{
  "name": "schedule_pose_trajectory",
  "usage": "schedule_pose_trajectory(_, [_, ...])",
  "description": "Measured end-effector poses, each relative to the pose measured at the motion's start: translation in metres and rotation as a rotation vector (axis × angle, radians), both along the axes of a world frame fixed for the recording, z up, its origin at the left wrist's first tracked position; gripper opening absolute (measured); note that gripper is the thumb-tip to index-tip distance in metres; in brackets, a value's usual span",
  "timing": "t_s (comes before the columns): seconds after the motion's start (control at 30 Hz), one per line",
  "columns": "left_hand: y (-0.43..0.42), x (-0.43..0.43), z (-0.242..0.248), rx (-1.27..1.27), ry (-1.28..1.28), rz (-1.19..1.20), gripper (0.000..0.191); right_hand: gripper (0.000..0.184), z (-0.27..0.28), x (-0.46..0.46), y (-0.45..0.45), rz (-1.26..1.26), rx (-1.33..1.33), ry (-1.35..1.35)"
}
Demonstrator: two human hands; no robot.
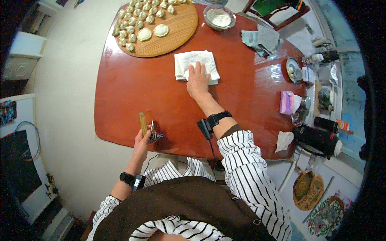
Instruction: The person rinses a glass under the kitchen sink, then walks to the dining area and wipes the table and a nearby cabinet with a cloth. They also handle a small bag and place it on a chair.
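Observation:
My right hand (199,82) lies on a folded white cloth (197,57) on the table, fingers spread and pointing away from me. What is under its palm is hidden. Close to the near left edge of the table, my left hand (143,136) holds a flat yellowish strip (143,123) and a thin pale metal-looking piece (152,125). Small bluish bits (157,136) show beside its fingers; I cannot tell what they are. Beyond the cloth, a round wooden board (169,42) bears many shaped dumplings (139,12) and two flat round dough pieces (161,30), (144,34).
A glass bowl of flour (219,18) stands at the far side of the red-brown table (126,90). Grey cloths (262,39), a plate (294,70), a tissue pack (287,103) and a black flask (315,140) line the right. A cable hangs from my right wrist device (208,128).

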State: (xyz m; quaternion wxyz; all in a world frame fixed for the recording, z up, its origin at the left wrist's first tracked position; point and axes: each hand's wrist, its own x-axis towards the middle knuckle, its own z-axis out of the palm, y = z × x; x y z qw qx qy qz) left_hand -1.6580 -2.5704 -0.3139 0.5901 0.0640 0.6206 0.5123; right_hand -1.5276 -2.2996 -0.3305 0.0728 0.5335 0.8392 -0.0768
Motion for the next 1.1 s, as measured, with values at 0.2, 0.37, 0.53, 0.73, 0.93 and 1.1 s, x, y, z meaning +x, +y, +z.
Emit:
schedule_pose_trajectory(0.2, [-0.004, -0.018, -0.008, -0.006, -0.019, -0.02, 0.027, 0.026, 0.034, -0.008, 0.037, -0.217, -0.16, 0.411])
schedule_pose_trajectory(0.37, [-0.002, -0.01, -0.009, -0.019, 0.002, -0.056, 0.027, 0.034, 0.042, -0.026, 0.025, -0.273, -0.043, 0.367])
schedule_pose_trajectory(0.53, [-0.006, -0.005, -0.014, -0.061, 0.014, -0.035, 0.027, 0.046, -0.013, -0.021, -0.01, -0.101, 0.198, 0.245])
schedule_pose_trajectory(0.73, [-0.007, -0.007, -0.009, -0.043, -0.014, -0.008, 0.027, 0.034, -0.033, -0.001, 0.019, -0.051, 0.252, 0.357])
schedule_pose_trajectory(0.93, [0.002, 0.003, -0.011, -0.005, -0.01, -0.065, 0.029, 0.026, 0.021, 0.066, 0.035, -0.516, -0.011, 0.968])
schedule_pose_trajectory(1.1, [0.016, 0.012, -0.007, -0.033, 0.024, -0.131, 0.027, 0.031, 0.043, 0.192, 0.003, -0.808, -0.303, 1.464])
